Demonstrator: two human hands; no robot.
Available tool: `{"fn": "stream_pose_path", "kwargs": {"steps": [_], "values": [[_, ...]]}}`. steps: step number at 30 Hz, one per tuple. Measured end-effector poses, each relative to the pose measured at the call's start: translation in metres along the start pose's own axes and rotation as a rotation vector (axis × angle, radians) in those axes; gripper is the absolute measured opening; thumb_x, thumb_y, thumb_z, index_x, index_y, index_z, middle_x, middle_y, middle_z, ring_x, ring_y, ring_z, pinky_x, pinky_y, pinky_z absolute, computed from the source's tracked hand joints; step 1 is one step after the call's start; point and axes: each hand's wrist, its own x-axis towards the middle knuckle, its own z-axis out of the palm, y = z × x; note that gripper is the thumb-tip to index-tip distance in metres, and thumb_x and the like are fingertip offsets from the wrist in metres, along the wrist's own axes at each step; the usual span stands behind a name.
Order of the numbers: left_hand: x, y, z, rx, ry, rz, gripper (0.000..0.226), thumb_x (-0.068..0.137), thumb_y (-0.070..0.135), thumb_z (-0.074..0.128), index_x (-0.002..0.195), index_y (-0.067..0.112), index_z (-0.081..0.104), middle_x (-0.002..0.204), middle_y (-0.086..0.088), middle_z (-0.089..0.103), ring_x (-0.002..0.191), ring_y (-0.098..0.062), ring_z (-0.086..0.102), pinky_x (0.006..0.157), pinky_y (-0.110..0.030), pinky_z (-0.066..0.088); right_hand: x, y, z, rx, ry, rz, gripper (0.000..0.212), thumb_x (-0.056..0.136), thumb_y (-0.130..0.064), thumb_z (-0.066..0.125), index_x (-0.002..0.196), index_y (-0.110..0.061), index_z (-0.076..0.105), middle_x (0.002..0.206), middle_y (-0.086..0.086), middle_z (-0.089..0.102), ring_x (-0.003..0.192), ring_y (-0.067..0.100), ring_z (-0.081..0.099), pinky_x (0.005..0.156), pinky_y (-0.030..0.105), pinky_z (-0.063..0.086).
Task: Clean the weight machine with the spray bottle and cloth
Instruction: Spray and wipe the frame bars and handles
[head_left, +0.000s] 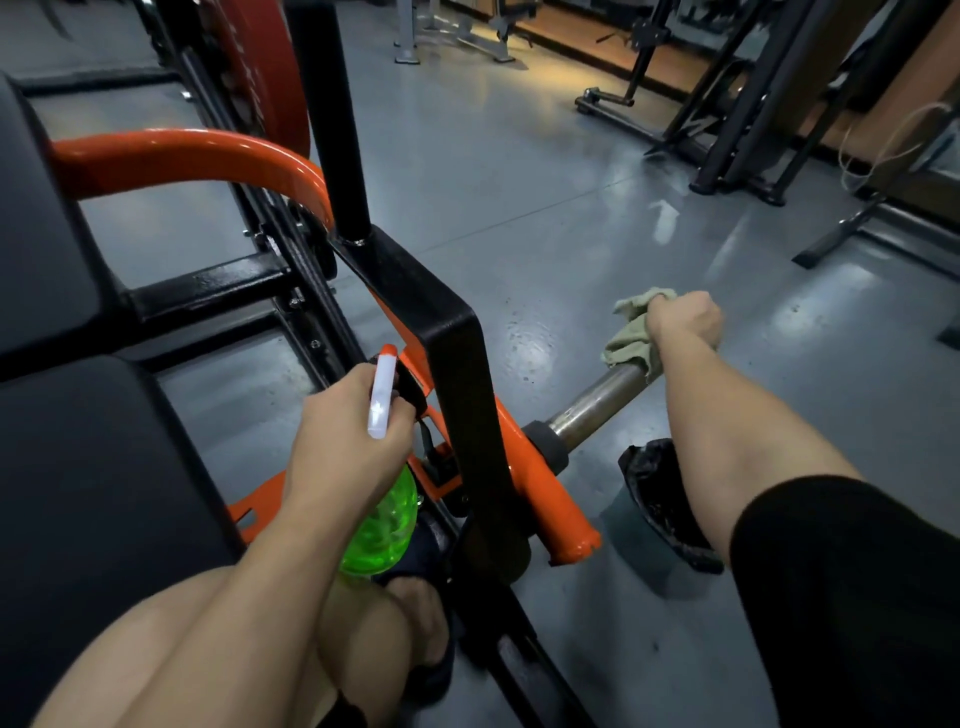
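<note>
Down by the seat pad's (104, 467) edge, left hand (343, 436) is wrapped around the one green spray bottle (384, 519), just beside the weight machine (462, 374) upright. Further out, right hand (683, 325) clamps the one cloth (631, 338) onto the steel bar's (597, 402) end, with open grey floor (519, 208) past it.

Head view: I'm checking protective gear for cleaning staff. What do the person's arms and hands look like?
No gloves, rings or watch show on the left hand or the right hand. The left forearm is uncovered, no sleeve in view. A black sleeve covers the right arm down to about the elbow; below it the forearm is bare.
</note>
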Motion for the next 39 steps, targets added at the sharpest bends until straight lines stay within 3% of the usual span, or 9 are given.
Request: {"fn": "stream_pose_path", "kwargs": {"steps": [7, 13, 18, 22, 28, 33, 35, 37, 39], "values": [[0.001, 0.007, -0.001, -0.039, 0.003, 0.019, 0.024, 0.091, 0.014, 0.059, 0.071, 0.016, 0.047, 0.061, -0.003, 0.052, 0.057, -0.016, 0.047, 0.050, -0.019, 0.036, 0.012, 0.023, -0.014, 0.511, -0.191, 0.280, 0.076, 0.073, -0.062, 0.064, 0.128, -0.010, 0.055, 0.123, 0.011, 0.062, 0.105, 0.037, 0.065, 0.089, 0.052, 0.058], [0.001, 0.007, 0.004, -0.058, -0.022, 0.015, 0.018, 0.089, 0.017, 0.058, 0.073, 0.014, 0.049, 0.061, -0.003, 0.054, 0.058, -0.019, 0.050, 0.050, -0.031, 0.034, -0.016, 0.017, -0.011, 0.258, -0.071, 0.152, 0.066, 0.093, -0.056, 0.052, 0.137, -0.007, 0.048, 0.140, 0.020, 0.055, 0.125, 0.041, 0.055, 0.097, 0.045, 0.045], [0.001, 0.010, 0.003, -0.052, -0.012, 0.009, 0.020, 0.092, 0.017, 0.058, 0.075, 0.014, 0.049, 0.064, -0.003, 0.054, 0.056, -0.015, 0.046, 0.047, -0.025, 0.027, -0.043, 0.021, -0.006, 0.134, -0.044, 0.140, 0.088, 0.086, -0.059, 0.065, 0.147, -0.005, 0.031, 0.144, 0.020, 0.042, 0.127, 0.044, 0.051, 0.098, 0.051, 0.044], [-0.004, 0.010, 0.001, -0.056, -0.029, 0.011, 0.023, 0.092, 0.017, 0.057, 0.072, 0.018, 0.045, 0.062, -0.002, 0.052, 0.055, -0.017, 0.047, 0.048, -0.031, 0.027, -0.077, 0.023, 0.003, 0.166, -0.090, 0.187, 0.098, 0.083, -0.058, 0.072, 0.148, -0.001, 0.025, 0.145, 0.020, 0.039, 0.125, 0.044, 0.052, 0.097, 0.049, 0.046], [-0.016, 0.014, -0.008, -0.123, -0.040, -0.034, 0.028, 0.092, 0.013, 0.057, 0.069, 0.016, 0.041, 0.061, -0.001, 0.047, 0.054, -0.017, 0.041, 0.050, -0.031, 0.024, -0.146, 0.028, 0.018, 0.280, -0.204, 0.264, 0.086, 0.085, -0.054, 0.072, 0.136, 0.003, 0.035, 0.139, 0.021, 0.050, 0.121, 0.042, 0.057, 0.092, 0.045, 0.048], [-0.027, 0.013, -0.015, -0.145, -0.049, -0.048, 0.028, 0.092, 0.011, 0.056, 0.069, 0.017, 0.041, 0.062, -0.002, 0.047, 0.056, -0.020, 0.043, 0.051, -0.030, 0.027, -0.192, 0.057, 0.020, 0.716, -0.464, 0.369, 0.073, 0.078, -0.057, 0.076, 0.129, -0.008, 0.058, 0.118, 0.013, 0.070, 0.101, 0.031, 0.070, 0.083, 0.041, 0.060], [-0.029, 0.011, -0.015, -0.149, -0.057, -0.052, 0.029, 0.092, 0.012, 0.056, 0.068, 0.018, 0.041, 0.063, -0.002, 0.047, 0.056, -0.019, 0.042, 0.051, -0.030, 0.028, -0.201, 0.066, 0.019, 0.879, -0.682, 0.432, 0.071, 0.070, -0.063, 0.082, 0.119, -0.012, 0.070, 0.108, 0.017, 0.075, 0.097, 0.035, 0.074, 0.080, 0.051, 0.061], [-0.031, 0.010, -0.016, -0.152, -0.058, -0.043, 0.030, 0.093, 0.012, 0.056, 0.068, 0.019, 0.041, 0.063, -0.001, 0.047, 0.055, -0.018, 0.042, 0.051, -0.030, 0.028, -0.204, 0.070, 0.016, 0.912, -0.827, 0.465, 0.083, 0.060, -0.072, 0.084, 0.119, -0.015, 0.074, 0.111, 0.022, 0.074, 0.102, 0.042, 0.072, 0.088, 0.064, 0.055], [-0.030, 0.008, -0.016, -0.147, -0.057, -0.030, 0.030, 0.093, 0.012, 0.055, 0.068, 0.019, 0.040, 0.063, -0.001, 0.047, 0.055, -0.018, 0.041, 0.051, -0.030, 0.028, -0.201, 0.069, 0.014, 0.909, -0.885, 0.443, 0.079, 0.067, -0.076, 0.076, 0.118, -0.015, 0.075, 0.112, 0.023, 0.074, 0.102, 0.042, 0.072, 0.090, 0.063, 0.054]]}}
